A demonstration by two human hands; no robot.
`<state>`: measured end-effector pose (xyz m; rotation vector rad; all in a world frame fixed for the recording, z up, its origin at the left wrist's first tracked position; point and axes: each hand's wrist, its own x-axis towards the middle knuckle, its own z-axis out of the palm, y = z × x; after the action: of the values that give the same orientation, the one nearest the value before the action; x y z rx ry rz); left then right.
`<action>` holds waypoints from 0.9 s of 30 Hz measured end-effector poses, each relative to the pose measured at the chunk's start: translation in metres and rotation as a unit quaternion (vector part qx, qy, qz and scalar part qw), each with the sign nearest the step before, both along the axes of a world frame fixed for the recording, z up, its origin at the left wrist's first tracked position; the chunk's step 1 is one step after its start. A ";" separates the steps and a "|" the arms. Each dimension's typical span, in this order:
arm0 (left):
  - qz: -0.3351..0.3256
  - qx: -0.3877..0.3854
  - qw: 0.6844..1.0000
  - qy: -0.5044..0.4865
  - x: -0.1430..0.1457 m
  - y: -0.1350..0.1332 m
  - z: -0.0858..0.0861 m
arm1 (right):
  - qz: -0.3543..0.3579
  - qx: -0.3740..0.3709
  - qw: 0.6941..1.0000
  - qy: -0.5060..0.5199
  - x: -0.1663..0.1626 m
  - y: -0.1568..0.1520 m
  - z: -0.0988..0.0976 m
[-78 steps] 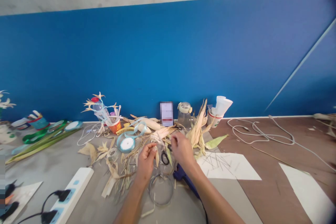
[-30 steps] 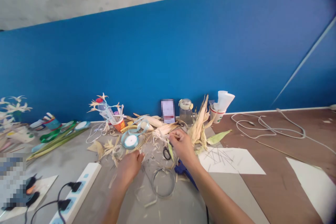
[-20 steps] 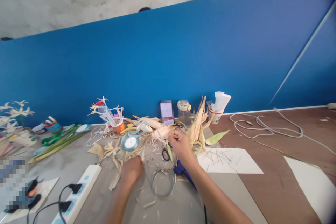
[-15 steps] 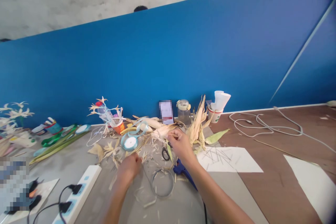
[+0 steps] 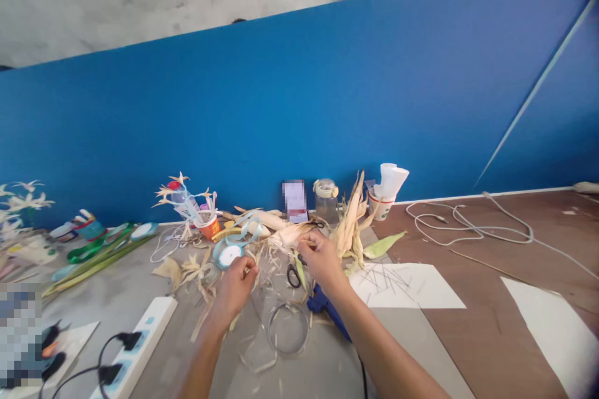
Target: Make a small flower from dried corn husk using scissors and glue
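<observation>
My left hand (image 5: 238,283) is closed in a pinch beside a spool of light blue ribbon (image 5: 230,255); whatever its fingertips hold is too small to name. My right hand (image 5: 319,257) is also pinched, at the near end of pale dried corn husks (image 5: 286,237). Its fingertips hide what they grip. Black scissor handles (image 5: 294,276) show just left of the right hand, partly covered by it. Below the hands lie a coil of grey wire (image 5: 289,328) and a blue glue gun (image 5: 327,310), the latter partly behind my right forearm.
Tall dried husks (image 5: 350,224), a lidded jar (image 5: 326,199) and a phone (image 5: 295,201) stand by the blue partition (image 5: 262,112). Thin rods lie on white paper (image 5: 440,287) at right. A power strip (image 5: 140,346) is at left. Husk flowers (image 5: 180,187) stand near a red cup (image 5: 209,227).
My left hand has risen slightly away from me, and its curled fingers now show more clearly. The right hand stays nearly in place. The view has shifted slightly.
</observation>
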<state>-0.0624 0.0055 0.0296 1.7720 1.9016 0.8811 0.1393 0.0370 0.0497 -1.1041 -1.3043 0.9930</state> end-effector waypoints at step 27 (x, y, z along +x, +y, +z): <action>-0.135 -0.102 0.778 -0.606 0.058 0.012 -0.019 | 0.084 -0.094 0.985 -0.121 0.003 -0.004 0.003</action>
<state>-0.0040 0.0173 0.0102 0.8402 0.8007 1.1986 0.1422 0.0330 0.0522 -1.3059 -1.5434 1.1528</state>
